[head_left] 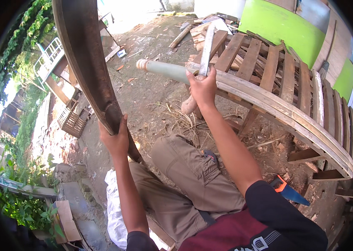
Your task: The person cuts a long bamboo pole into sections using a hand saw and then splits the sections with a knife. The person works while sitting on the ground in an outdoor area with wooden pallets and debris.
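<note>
Left fingers (124,124) grip a dark beam (82,58), its top cut off by the view's edge. Right fingers (212,73) grip a knife (206,54), partly hiding it, by the slatted frame's (287,77) left end; whether it touches the pipe (164,70) is unclear.

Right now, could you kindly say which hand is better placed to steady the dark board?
Probably the left hand: it grips the dark board, while the right hand is apart from it, holding a long pale tool.

Brown dirt ground (147,94), orange-handled saw (292,194), wood scraps (180,37), dry grass (187,118)
</note>
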Demonstrator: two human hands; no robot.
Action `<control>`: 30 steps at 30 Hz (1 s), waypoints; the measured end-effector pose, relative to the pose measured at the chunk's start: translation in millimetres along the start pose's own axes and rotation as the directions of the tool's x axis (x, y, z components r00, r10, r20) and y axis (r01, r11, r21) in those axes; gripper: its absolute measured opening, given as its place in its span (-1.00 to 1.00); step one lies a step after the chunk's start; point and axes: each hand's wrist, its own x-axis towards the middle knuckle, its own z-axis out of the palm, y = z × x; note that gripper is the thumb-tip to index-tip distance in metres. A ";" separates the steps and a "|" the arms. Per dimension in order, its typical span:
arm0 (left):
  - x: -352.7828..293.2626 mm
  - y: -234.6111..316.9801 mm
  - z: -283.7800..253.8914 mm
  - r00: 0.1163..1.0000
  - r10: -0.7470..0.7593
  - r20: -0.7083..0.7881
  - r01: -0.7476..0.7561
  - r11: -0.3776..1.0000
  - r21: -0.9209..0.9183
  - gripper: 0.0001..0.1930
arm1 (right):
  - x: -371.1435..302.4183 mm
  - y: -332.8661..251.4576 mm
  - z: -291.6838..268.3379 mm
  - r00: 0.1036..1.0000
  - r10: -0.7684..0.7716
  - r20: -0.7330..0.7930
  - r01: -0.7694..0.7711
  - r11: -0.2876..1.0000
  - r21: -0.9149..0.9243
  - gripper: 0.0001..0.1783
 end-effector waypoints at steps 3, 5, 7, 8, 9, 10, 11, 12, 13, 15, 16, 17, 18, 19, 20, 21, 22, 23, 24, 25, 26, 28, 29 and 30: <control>-7.0 6.2 5.1 0.999 0.031 0.024 -0.033 0.998 0.059 -0.55 | -7.0 9.3 -13.9 0.974 -0.009 0.225 0.066 0.966 -0.250 -0.10; -12.2 6.8 6.3 0.998 0.052 0.022 -0.054 0.995 0.090 -0.55 | -28.3 2.5 -42.6 0.933 0.073 0.351 0.060 0.934 -0.353 -0.14; -15.0 2.1 16.5 0.997 0.071 0.035 -0.074 0.994 0.082 -0.55 | -45.0 17.3 -68.9 0.905 0.033 0.424 0.159 0.898 -0.411 -0.16; -15.0 4.6 22.2 0.995 0.070 0.065 -0.072 0.997 0.027 -0.56 | -57.6 40.2 -85.5 0.898 -0.039 0.438 0.246 0.871 -0.426 -0.15; -17.3 1.7 26.5 0.991 0.064 0.118 -0.065 0.998 0.009 -0.56 | -72.4 63.3 -105.2 0.884 -0.098 0.457 0.322 0.837 -0.442 -0.15; -19.9 -1.7 27.6 0.986 0.057 0.156 -0.059 0.998 0.007 -0.57 | -84.5 80.4 -122.1 0.866 -0.055 0.498 0.335 0.803 -0.494 -0.15; -22.0 1.0 34.2 0.981 0.075 0.176 -0.077 0.997 0.009 -0.60 | -96.7 94.2 -141.0 0.847 -0.005 0.532 0.345 0.767 -0.541 -0.16; -24.4 5.8 45.5 0.972 0.079 0.221 -0.076 0.997 -0.025 -0.62 | -100.6 107.8 -155.9 0.829 0.027 0.559 0.365 0.730 -0.578 -0.16; -28.7 11.2 55.6 0.961 0.084 0.264 -0.071 0.996 -0.058 -0.63 | -105.7 120.5 -176.6 0.817 0.112 0.566 0.346 0.691 -0.635 -0.18; -31.2 20.3 70.9 0.915 0.123 0.383 -0.100 0.992 -0.078 -0.63 | -115.5 146.6 -218.8 0.778 0.267 0.569 0.314 0.619 -0.720 -0.20; -30.8 20.5 76.9 0.852 0.164 0.498 -0.128 0.986 -0.105 -0.60 | -123.4 157.0 -238.1 0.793 0.250 0.555 0.329 0.592 -0.736 -0.20; -28.3 18.7 81.7 0.775 0.200 0.600 -0.148 0.980 -0.135 -0.58 | -131.4 165.4 -258.2 0.805 0.235 0.545 0.346 0.560 -0.753 -0.20; -27.8 18.6 88.4 0.689 0.232 0.686 -0.162 0.973 -0.166 -0.56 | -137.3 173.5 -273.1 0.812 0.220 0.540 0.369 0.524 -0.768 -0.20; -27.7 20.4 98.1 0.613 0.247 0.751 -0.117 0.968 -0.223 -0.50 | -142.3 183.0 -282.3 0.816 0.293 0.498 0.298 0.525 -0.797 -0.19; -32.0 23.7 109.1 0.546 0.229 0.805 -0.111 0.973 -0.202 -0.49 | -147.0 193.4 -291.1 0.830 0.280 0.482 0.282 0.536 -0.796 -0.20; -34.4 26.4 116.6 0.477 0.205 0.854 -0.114 0.979 -0.171 -0.47 | -151.5 201.2 -293.4 0.841 0.264 0.473 0.268 0.555 -0.787 -0.21; -37.4 28.6 124.0 0.406 0.176 0.896 -0.119 0.983 -0.139 -0.46 | -155.6 208.5 -296.9 0.851 0.248 0.463 0.256 0.574 -0.778 -0.22; -42.9 24.1 130.3 0.377 0.190 0.907 -0.235 0.966 -0.105 -0.46 | -159.1 210.3 -294.0 0.849 0.263 0.458 0.238 0.583 -0.777 -0.22; -50.0 30.1 141.7 0.340 0.164 0.926 -0.222 0.971 -0.090 -0.49 | -163.2 220.6 -298.4 0.863 0.206 0.460 0.268 0.586 -0.765 -0.22; -53.8 33.4 153.5 0.284 0.129 0.950 -0.243 0.968 -0.059 -0.50 | -165.8 231.0 -302.8 0.874 0.149 0.463 0.299 0.586 -0.753 -0.22; -58.1 36.2 164.1 0.223 0.089 0.971 -0.267 0.963 -0.027 -0.50 | -172.1 246.1 -307.6 0.882 0.095 0.462 0.324 0.589 -0.741 -0.21; -73.1 46.0 180.2 0.183 0.082 0.980 -0.339 0.941 -0.016 -0.50 | -181.2 270.8 -318.8 0.868 0.194 0.457 0.295 0.540 -0.788 -0.23; -81.1 46.9 184.4 0.169 0.076 0.983 -0.369 0.929 -0.009 -0.49 | -182.0 275.3 -323.8 0.855 0.243 0.458 0.289 0.510 -0.810 -0.24; -89.0 41.1 186.8 0.130 0.051 0.990 -0.370 0.929 0.001 -0.49 | -183.3 279.8 -326.2 0.836 0.303 0.458 0.286 0.472 -0.834 -0.26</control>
